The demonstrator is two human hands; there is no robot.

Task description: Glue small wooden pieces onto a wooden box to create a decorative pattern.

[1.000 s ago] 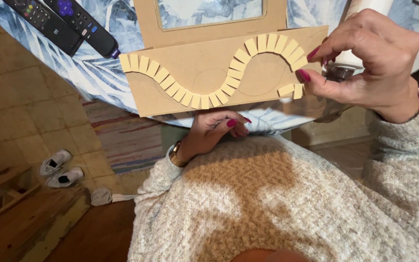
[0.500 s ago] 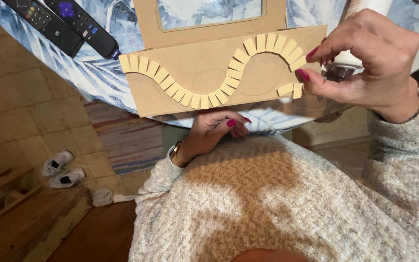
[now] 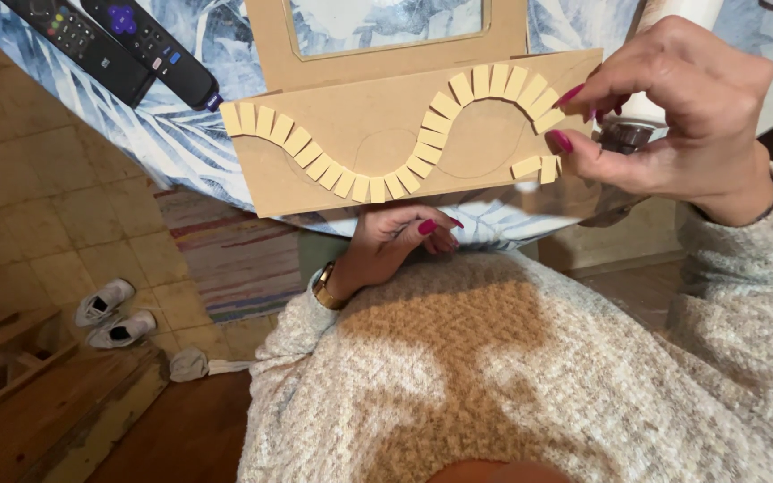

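Almost nothing has moved since the earlier frame: both hands and the cardboard strip [image 3: 360, 148] stay where they were. I see the right hand [image 3: 673, 116] curled around a white glue bottle [image 3: 650, 98], its thumb and forefinger pinched at a small cardboard tile [image 3: 543, 165] on the right end of the strip, probably to press it into the wavy row of tiles [image 3: 386, 170]. The left hand [image 3: 395, 241] is under the near edge of the counter [image 3: 181, 134], fingers loosely bent, touching the underside of the strip; I judge it props the strip up, but I cannot tell if it really grips it. Behind the strip a cardboard frame [image 3: 386, 54] lies. Two black remote controls [image 3: 118, 45] rest at the far left corner.
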